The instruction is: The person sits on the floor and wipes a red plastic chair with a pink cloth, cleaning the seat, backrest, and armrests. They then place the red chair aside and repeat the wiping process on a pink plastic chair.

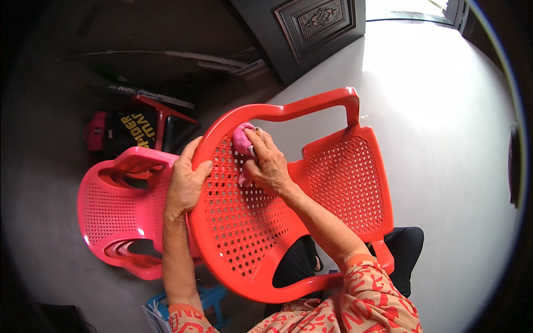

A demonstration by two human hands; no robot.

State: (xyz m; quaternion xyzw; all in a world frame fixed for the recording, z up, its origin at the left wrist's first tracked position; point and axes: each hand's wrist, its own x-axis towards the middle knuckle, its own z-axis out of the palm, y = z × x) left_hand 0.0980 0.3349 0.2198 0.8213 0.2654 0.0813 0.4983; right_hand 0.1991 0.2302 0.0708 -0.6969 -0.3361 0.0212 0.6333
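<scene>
A plastic chair point(288, 200) is lying tilted across the person's lap, its perforated backrest toward the left and its seat to the right. The left hand point(186, 183) is gripping the backrest's left rim, while the right hand point(269, 164) is pressing a cloth point(242, 139) on the backrest near its top. A second plastic chair point(116, 213) is standing just left, touching the first. A carved door point(311, 28) is standing behind.

Red perforated chair point(333, 166), pink cloth point(242, 140)
</scene>
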